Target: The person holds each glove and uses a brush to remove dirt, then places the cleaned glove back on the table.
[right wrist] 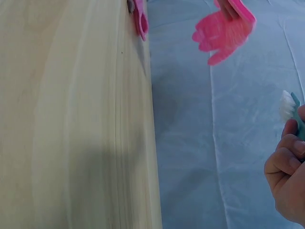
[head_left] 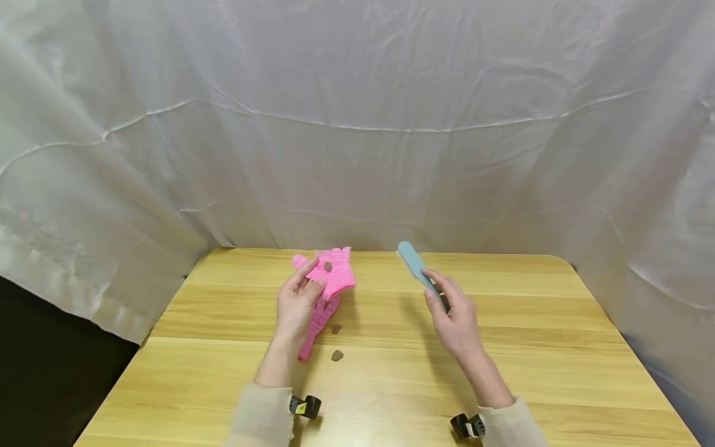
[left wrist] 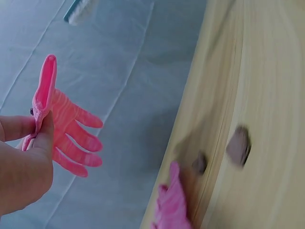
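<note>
My left hand [head_left: 296, 307] pinches a pink glove [head_left: 342, 273] near its cuff and holds it up above the table. A small brown patch or piece [head_left: 328, 266] shows on that glove's face. In the left wrist view the held glove [left wrist: 76, 138] hangs with its fingers spread and its cuff gaping. My right hand [head_left: 455, 313] grips the handle of a light blue brush [head_left: 412, 257], raised to the right of the glove. White bristles [right wrist: 287, 106] show on the brush head in the right wrist view. Brush and glove are apart.
A second pink glove [head_left: 318, 326] lies on the wooden table [head_left: 391, 385] below my left hand. Beside it lie two small brown flat pieces, one farther [head_left: 336, 329] and one nearer [head_left: 337, 356]. A grey-white curtain [head_left: 357, 167] hangs behind the table and along its sides.
</note>
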Available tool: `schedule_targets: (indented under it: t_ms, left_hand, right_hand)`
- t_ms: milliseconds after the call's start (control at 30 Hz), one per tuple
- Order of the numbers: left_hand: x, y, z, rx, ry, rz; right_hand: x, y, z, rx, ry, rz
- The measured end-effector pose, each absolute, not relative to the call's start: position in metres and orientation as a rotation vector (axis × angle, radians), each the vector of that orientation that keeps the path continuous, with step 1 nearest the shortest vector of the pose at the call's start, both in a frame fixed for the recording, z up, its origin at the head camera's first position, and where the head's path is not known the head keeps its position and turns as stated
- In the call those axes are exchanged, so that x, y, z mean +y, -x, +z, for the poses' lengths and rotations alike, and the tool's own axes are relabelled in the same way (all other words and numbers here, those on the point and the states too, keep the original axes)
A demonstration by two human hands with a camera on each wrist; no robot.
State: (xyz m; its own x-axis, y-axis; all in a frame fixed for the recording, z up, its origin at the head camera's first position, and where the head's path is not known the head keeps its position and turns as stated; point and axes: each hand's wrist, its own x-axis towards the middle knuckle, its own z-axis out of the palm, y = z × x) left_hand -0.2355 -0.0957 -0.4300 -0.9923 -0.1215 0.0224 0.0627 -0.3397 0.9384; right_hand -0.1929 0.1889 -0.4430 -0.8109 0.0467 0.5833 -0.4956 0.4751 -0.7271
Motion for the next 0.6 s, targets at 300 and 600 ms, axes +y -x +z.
schedule_targets:
  t_ms: [300,600]
  left_hand:
    - [-0.065,0.230,-0.428,-1.729,-0.026,-2.535]
    - [-0.047,0.217,-0.434,-1.904,0.050,-2.425]
  right_hand:
    - [0.178,0.187,-0.442,-2.182,-0.438,1.301]
    - [0.168,0.175,-0.439,-2.163,-0.522,1.280]
